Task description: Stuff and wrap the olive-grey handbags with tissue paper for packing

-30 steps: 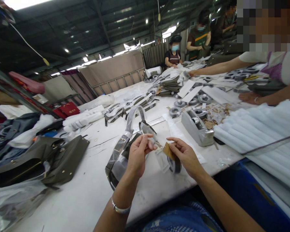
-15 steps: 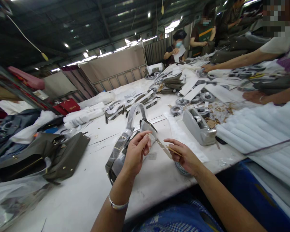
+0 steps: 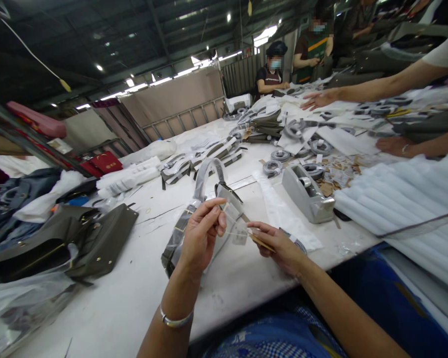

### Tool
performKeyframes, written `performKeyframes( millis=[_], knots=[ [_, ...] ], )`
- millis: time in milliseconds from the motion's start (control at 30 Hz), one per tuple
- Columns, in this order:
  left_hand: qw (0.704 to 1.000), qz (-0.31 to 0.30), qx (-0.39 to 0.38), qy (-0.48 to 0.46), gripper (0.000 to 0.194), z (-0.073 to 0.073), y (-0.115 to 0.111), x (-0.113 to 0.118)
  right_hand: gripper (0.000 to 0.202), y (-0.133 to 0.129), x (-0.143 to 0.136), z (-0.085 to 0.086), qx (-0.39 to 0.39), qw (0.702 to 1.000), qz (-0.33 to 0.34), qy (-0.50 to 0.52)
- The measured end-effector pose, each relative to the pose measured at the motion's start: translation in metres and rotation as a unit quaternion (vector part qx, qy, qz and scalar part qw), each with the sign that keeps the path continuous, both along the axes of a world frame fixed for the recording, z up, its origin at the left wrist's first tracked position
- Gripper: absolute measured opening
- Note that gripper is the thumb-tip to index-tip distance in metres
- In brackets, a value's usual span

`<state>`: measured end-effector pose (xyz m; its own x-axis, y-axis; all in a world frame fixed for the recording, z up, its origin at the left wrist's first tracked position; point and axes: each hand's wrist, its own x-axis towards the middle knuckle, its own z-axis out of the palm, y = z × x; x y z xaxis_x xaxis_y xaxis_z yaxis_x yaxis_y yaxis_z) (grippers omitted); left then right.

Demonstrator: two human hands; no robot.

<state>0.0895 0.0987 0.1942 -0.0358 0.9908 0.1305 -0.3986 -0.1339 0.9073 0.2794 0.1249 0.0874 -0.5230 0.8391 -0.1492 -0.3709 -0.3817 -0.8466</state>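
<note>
My left hand (image 3: 206, 233) is closed in a pinch on a thin light string, above a grey bag (image 3: 175, 236) with a plastic-wrapped handle (image 3: 205, 176). The string runs across to my right hand (image 3: 278, 246), whose fingers are closed around a small tan tag (image 3: 261, 242). Between the hands hangs a small clear plastic packet (image 3: 239, 231). Behind my right hand, a coiled grey strap (image 3: 296, 240) is partly hidden on the white table (image 3: 134, 298).
A grey tape dispenser (image 3: 308, 196) stands right of centre, near white foam sheets (image 3: 406, 199). Dark bags (image 3: 104, 241) lie at the left. Coiled straps and wrapped parts cover the back. Another person's arm (image 3: 377, 87) reaches in from the right; others stand behind.
Both my hands have moved slightly left, and the clear packet now shows between them. The other person's hand has let go of a coil. A far person has lowered a white sheet.
</note>
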Motion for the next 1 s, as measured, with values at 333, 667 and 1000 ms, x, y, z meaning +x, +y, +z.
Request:
performKeyframes(
  millis=[333, 667, 1000],
  knots=[
    [0.999, -0.014, 0.006, 0.028, 0.019, 0.002, -0.005, 0.004, 0.047, -0.011, -0.016, 0.002, 0.174, 0.979, -0.039, -0.095],
    [0.996, -0.049, 0.009, 0.072, 0.022, 0.007, -0.015, 0.006, 0.063, -0.028, -0.035, 0.047, 0.41, 0.887, -0.104, -0.185],
    [1.0, -0.01, -0.003, 0.015, 0.021, 0.012, -0.03, -0.006, 0.032, -0.035, -0.059, 0.028, 0.278, 0.947, -0.042, -0.155]
  ],
)
